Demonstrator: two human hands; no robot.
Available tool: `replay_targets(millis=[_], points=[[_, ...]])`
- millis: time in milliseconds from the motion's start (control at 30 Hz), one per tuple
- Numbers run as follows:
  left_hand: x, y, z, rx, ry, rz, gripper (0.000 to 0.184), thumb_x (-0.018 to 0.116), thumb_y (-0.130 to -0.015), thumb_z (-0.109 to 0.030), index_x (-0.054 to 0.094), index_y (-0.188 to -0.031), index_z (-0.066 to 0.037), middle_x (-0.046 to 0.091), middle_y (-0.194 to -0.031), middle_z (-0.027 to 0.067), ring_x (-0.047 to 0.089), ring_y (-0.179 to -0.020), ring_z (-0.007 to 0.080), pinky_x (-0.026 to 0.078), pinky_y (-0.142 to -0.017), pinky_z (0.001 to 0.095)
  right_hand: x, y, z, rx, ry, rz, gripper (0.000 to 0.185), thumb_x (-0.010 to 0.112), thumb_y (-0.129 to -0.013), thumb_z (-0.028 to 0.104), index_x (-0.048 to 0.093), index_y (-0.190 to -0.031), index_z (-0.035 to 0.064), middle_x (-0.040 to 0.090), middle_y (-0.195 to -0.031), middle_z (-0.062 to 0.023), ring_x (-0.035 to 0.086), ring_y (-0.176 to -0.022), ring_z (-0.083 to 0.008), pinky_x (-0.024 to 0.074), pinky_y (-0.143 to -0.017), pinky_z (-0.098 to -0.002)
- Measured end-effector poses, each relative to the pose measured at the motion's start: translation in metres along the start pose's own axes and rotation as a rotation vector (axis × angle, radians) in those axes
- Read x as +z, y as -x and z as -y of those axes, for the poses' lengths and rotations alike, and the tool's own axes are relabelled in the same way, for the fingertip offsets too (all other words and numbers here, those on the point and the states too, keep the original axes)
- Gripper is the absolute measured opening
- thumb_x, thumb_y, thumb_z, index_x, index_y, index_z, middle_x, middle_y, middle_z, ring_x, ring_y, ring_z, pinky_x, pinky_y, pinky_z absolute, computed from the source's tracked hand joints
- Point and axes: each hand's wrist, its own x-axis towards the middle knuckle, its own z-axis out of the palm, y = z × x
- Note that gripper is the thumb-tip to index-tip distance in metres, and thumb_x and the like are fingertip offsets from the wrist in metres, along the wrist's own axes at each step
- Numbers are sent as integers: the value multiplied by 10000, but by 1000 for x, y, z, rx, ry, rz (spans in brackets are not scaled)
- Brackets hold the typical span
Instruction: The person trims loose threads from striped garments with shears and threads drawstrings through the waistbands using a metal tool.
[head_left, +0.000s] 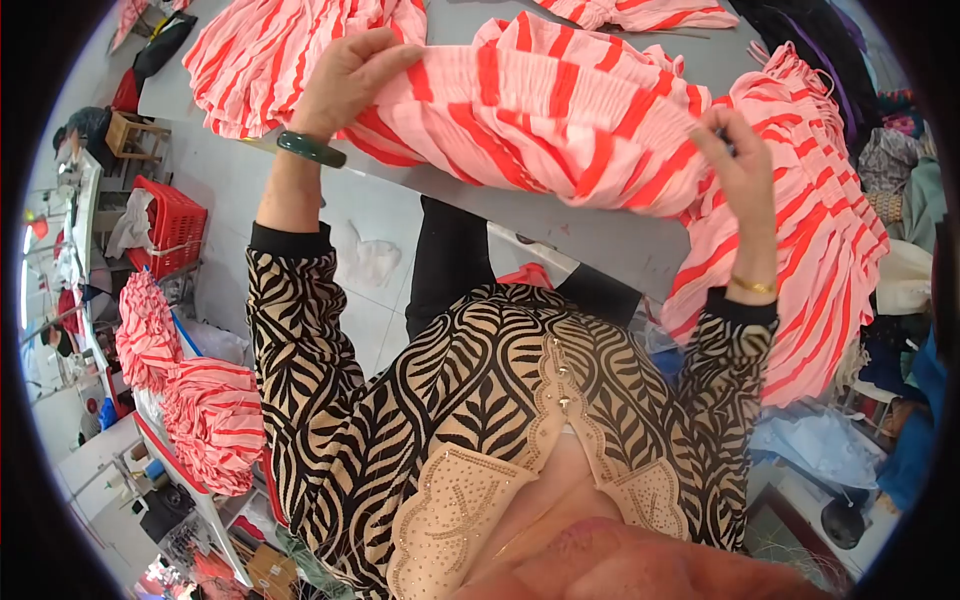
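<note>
A pink garment with red stripes and a gathered band (560, 110) stretches between my two hands over the grey table (610, 235). My left hand (360, 75), with a dark green bangle at the wrist, has its fingers closed on the band's left end. At the band's right end, my right hand (738, 160) is bent with thumb and fingertips at the cloth; a small dark item shows between the fingers, too small to name. More striped cloth (810, 230) hangs over the table's right side, beside my right wrist.
Striped cloth (250, 65) lies at the table's back left, and another piece (640, 12) at the back. A red basket (175, 228), a wooden stool (130, 140) and a striped pile (212, 420) stand at left. Mixed fabrics (890, 170) are heaped at right.
</note>
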Motion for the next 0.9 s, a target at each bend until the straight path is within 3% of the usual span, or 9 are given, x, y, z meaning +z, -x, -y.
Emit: replay_targets(millis=[67, 333, 367, 600, 700, 733, 767, 867, 900], points=[[-9, 1, 16, 18, 19, -101, 251, 646, -917, -249, 638, -795, -30, 447, -651, -84, 390, -598, 14, 331, -509, 218, -24, -12, -9, -4, 152, -28, 235, 700, -880, 212, 615, -920, -4, 502, -740, 57, 412, -686, -33, 352, -606, -189], [-11, 7, 23, -32, 136, -84, 288, 655, -915, -286, 677, -848, -7, 517, -679, -84, 428, -620, 10, 374, -541, 195, -16, -10, -15, 20, 161, -43, 231, 688, -894, 213, 587, -886, 5, 471, -731, 45, 394, -688, -47, 345, -605, -205], [-18, 4, 31, -78, 85, 1, 217, 624, -942, -216, 684, -927, -8, 583, -804, -76, 491, -726, 11, 435, -640, 188, -15, -10, -15, 25, 166, -44, 229, 687, -894, 212, 586, -887, 6, 469, -731, 45, 391, -687, -48, 343, -604, -206], [-11, 6, 19, 30, 54, -54, 306, 645, -921, -301, 679, -834, -9, 516, -660, -71, 439, -611, 14, 380, -530, 212, -13, -12, -8, 34, 182, -44, 219, 683, -897, 205, 581, -893, 11, 465, -733, 47, 384, -684, -47, 336, -599, -207], [-5, 9, 18, 30, 144, -26, 300, 642, -924, -300, 682, -857, -10, 524, -679, -73, 443, -622, 13, 387, -538, 212, -15, -13, -11, 51, 193, -32, 206, 683, -896, 192, 591, -900, 7, 473, -747, 54, 387, -688, -41, 347, -609, -206], [-2, 10, 14, 25, 190, -8, 298, 643, -923, -299, 682, -862, -10, 525, -683, -74, 445, -624, 12, 389, -541, 211, -12, -13, -12, 42, 176, -33, 203, 684, -895, 187, 594, -908, 5, 493, -750, 43, 408, -684, -47, 357, -612, -212], [2, 11, 11, 25, 189, 50, 204, 622, -942, -210, 656, -863, -26, 509, -737, -105, 439, -681, 0, 395, -590, 196, -7, -13, -12, 34, 159, -34, 200, 684, -893, 181, 597, -916, 3, 514, -752, 32, 428, -680, -53, 366, -615, -218], [21, 15, -5, 77, 99, 57, 266, 667, -904, -277, 676, -863, -15, 498, -658, -57, 448, -626, 13, 394, -533, 232, 5, -10, -2, -30, 286, -57, 167, 697, -842, 109, 607, -935, 3, 573, -771, -28, 500, -672, -109, 404, -628, -248], [27, 24, -25, 6, -104, 37, 269, 706, -863, -287, 662, -813, -26, 515, -625, -6, 498, -584, 76, 410, -515, 276, 7, -8, 4, -62, 357, -66, 170, 702, -818, 76, 610, -941, 4, 592, -778, -53, 527, -669, -134, 418, -633, -260]])
